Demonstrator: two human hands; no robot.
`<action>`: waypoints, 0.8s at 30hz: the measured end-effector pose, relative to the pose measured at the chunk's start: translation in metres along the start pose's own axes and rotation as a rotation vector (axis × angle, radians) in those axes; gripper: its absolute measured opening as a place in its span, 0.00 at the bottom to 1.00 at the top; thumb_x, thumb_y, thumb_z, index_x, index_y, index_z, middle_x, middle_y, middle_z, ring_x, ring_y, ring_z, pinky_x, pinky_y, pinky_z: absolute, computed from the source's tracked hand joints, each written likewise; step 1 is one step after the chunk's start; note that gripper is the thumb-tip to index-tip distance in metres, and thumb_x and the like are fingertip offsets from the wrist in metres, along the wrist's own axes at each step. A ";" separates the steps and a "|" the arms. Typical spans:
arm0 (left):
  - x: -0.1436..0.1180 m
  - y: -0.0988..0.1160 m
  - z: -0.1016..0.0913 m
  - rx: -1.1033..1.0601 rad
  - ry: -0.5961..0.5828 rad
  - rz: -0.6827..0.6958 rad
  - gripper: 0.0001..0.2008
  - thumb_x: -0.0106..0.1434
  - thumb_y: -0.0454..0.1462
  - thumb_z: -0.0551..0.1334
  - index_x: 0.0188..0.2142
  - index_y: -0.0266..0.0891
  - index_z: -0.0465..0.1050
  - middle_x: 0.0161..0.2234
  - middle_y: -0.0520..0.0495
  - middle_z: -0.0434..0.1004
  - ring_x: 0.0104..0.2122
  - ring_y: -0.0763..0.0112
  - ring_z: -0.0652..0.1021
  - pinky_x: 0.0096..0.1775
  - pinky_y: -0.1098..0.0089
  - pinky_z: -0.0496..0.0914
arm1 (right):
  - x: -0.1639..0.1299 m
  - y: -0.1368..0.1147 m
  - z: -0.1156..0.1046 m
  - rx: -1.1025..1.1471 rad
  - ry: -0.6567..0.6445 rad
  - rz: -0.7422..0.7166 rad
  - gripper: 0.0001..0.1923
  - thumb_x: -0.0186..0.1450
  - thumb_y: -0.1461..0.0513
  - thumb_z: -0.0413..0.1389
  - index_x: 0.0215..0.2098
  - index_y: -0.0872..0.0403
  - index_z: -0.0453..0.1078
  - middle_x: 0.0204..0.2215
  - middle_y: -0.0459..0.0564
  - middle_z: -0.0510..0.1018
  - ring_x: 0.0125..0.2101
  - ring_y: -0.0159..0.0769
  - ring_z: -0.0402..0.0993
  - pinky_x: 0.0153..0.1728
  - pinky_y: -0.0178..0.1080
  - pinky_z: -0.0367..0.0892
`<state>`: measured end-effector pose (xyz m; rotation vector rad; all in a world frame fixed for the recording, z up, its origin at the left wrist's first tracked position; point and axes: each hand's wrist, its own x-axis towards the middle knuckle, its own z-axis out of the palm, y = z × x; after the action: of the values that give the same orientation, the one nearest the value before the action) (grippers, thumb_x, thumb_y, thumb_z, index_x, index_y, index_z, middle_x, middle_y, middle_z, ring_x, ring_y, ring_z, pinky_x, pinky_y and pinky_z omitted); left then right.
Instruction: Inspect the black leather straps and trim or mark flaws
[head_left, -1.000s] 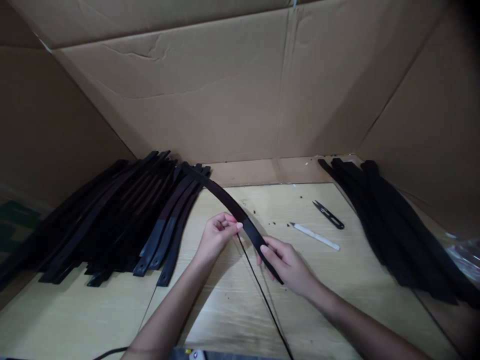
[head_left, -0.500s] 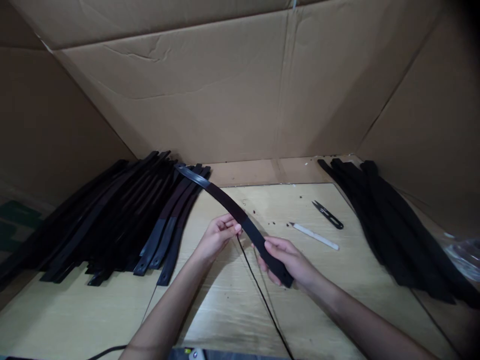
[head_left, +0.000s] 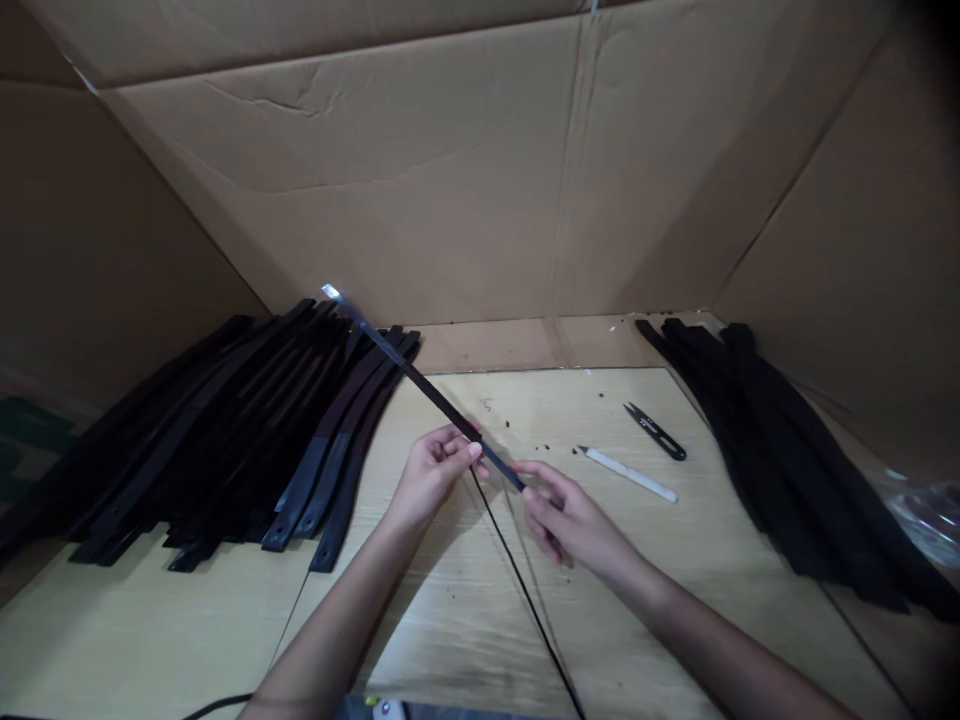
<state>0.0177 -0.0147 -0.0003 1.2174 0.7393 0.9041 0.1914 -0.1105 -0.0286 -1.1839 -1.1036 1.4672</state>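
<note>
Head: cardboard walls (head_left: 405,200) enclose held strip (head_left: 442,403), strip piles (head_left: 217,430).

Left fingers (head_left: 459,461) pinch a black cord (head_left: 517,573) beside a dark strip (head_left: 442,405) in the right fingers (head_left: 546,474).

We slant our bare left forearm (head_left: 341,605) and right forearm (head_left: 675,610) inward from below. Our left hand (head_left: 433,468) pinches, its thumb (head_left: 463,459) pressed toward bent fingers (head_left: 445,434). Our right hand (head_left: 568,510) sits near it, slightly lower and not touching, forefinger (head_left: 541,470) reaching leftward, thumb below that, other fingers curled under.
</note>
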 end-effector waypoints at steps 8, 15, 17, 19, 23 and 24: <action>0.000 -0.003 -0.003 0.030 -0.037 -0.034 0.10 0.58 0.35 0.66 0.40 0.33 0.74 0.26 0.51 0.73 0.19 0.79 0.70 0.26 0.73 0.62 | -0.002 -0.014 -0.007 -0.564 0.246 -0.255 0.15 0.69 0.55 0.51 0.48 0.53 0.71 0.42 0.52 0.79 0.42 0.42 0.75 0.42 0.39 0.65; -0.001 0.001 -0.001 0.109 0.026 0.007 0.05 0.55 0.30 0.64 0.24 0.35 0.70 0.21 0.54 0.67 0.18 0.79 0.68 0.27 0.73 0.61 | -0.005 -0.017 -0.004 -0.600 0.233 -0.231 0.22 0.72 0.54 0.44 0.23 0.53 0.63 0.16 0.42 0.63 0.18 0.31 0.61 0.21 0.33 0.52; 0.000 0.001 -0.001 0.132 0.047 0.004 0.06 0.53 0.29 0.64 0.22 0.35 0.70 0.19 0.54 0.66 0.17 0.79 0.67 0.25 0.73 0.59 | -0.005 -0.016 -0.003 -0.617 0.224 -0.244 0.21 0.71 0.54 0.45 0.23 0.53 0.63 0.17 0.42 0.64 0.19 0.31 0.61 0.22 0.33 0.51; 0.000 0.001 0.000 0.144 0.072 -0.009 0.05 0.51 0.29 0.63 0.20 0.34 0.71 0.19 0.53 0.67 0.17 0.79 0.66 0.24 0.73 0.57 | -0.005 -0.016 -0.003 -0.643 0.208 -0.263 0.19 0.71 0.55 0.46 0.25 0.54 0.64 0.18 0.42 0.65 0.20 0.31 0.61 0.23 0.33 0.52; 0.002 -0.002 0.000 0.058 0.118 -0.057 0.07 0.47 0.30 0.65 0.16 0.34 0.69 0.19 0.51 0.70 0.16 0.80 0.65 0.22 0.74 0.55 | -0.004 -0.014 -0.004 -0.667 0.187 -0.264 0.17 0.72 0.55 0.46 0.29 0.54 0.68 0.20 0.43 0.68 0.22 0.32 0.65 0.24 0.33 0.53; 0.002 -0.003 0.000 0.030 0.127 -0.072 0.07 0.46 0.30 0.65 0.16 0.34 0.69 0.19 0.51 0.70 0.16 0.80 0.65 0.22 0.74 0.54 | -0.005 -0.013 -0.004 -0.668 0.186 -0.260 0.17 0.72 0.55 0.46 0.31 0.54 0.68 0.20 0.43 0.68 0.22 0.32 0.65 0.24 0.33 0.54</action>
<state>0.0188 -0.0134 -0.0032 1.1601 0.8961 0.9192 0.1970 -0.1123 -0.0156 -1.5157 -1.6066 0.7812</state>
